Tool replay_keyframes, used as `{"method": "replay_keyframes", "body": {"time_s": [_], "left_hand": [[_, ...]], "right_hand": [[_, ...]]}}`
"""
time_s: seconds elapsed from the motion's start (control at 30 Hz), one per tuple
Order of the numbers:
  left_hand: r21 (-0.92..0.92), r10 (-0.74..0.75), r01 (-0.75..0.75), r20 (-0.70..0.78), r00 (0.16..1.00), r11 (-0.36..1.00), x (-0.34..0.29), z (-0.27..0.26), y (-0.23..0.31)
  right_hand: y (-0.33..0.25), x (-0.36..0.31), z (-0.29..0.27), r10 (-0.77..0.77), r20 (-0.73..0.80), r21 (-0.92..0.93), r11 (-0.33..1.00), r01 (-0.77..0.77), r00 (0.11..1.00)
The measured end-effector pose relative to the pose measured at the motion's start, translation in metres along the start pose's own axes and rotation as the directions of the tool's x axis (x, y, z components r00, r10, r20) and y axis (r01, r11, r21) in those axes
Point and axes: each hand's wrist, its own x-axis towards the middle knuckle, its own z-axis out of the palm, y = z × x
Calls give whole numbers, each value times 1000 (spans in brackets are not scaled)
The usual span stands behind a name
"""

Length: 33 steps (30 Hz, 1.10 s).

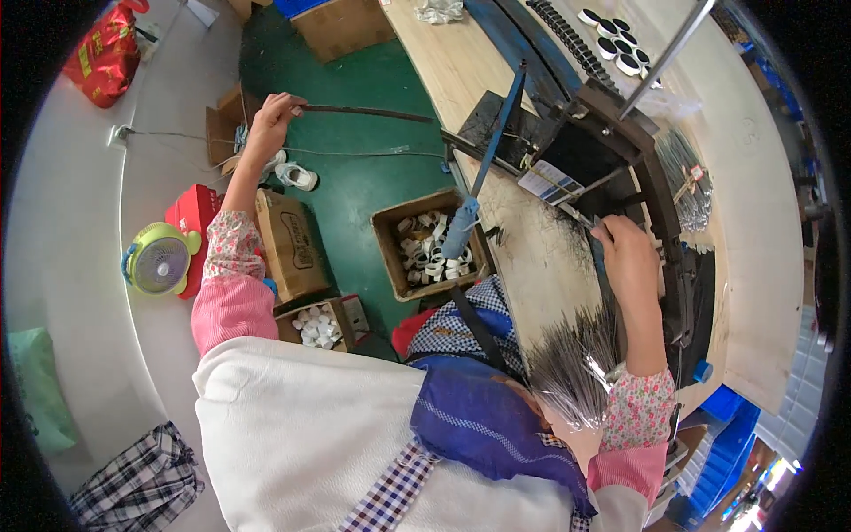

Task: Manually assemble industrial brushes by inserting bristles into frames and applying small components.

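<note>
Steel lever handle (372,113) sits gripped in our left hand (270,120) at far left, while our right hand (625,253) pinches a thin metal rod (578,215) at the black press frame (651,177) on the workbench (461,62).

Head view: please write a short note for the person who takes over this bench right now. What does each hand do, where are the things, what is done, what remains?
Left hand: raised out to the side, closed on the end of the long dark lever of the bench press.
Right hand: on the bench, pinching a thin metal rod at the press opening.
Bundle of thin metal rods: lies on the wooden bench near the right forearm.
Cardboard box of white rings: on the green floor beside the bench.
Done: one rod is placed at the press.
Left: many rods still wait in the bundle.
</note>
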Motion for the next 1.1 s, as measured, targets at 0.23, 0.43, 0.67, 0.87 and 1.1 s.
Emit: {"method": "replay_keyframes", "body": {"time_s": [0.23, 0.43, 0.67, 0.87, 1.1], "left_hand": [[-706, -413, 380, 135, 901, 598, -14, 84, 69], [-837, -406, 547, 496, 767, 10, -16, 142, 144], [-855, -469, 493, 505, 725, -160, -11, 179, 151], [-889, -514, 452, 422, 747, -74, -17, 189, 151], [-273, -636, 630, 76, 768, 727, -38, 168, 83]], "right_hand": [[-2, 2, -2, -4, 16, -22, 1000, 4, 1000], [6, 3, -1, -57, 13, 3, 998, 57, 998], [3, 2, -1, 19, 61, 39, 999, -22, 998], [1, 3, -2, 18, 67, 62, 998, -22, 998], [1, 1, -2, 9, 32, 76, 997, -11, 999]]}}
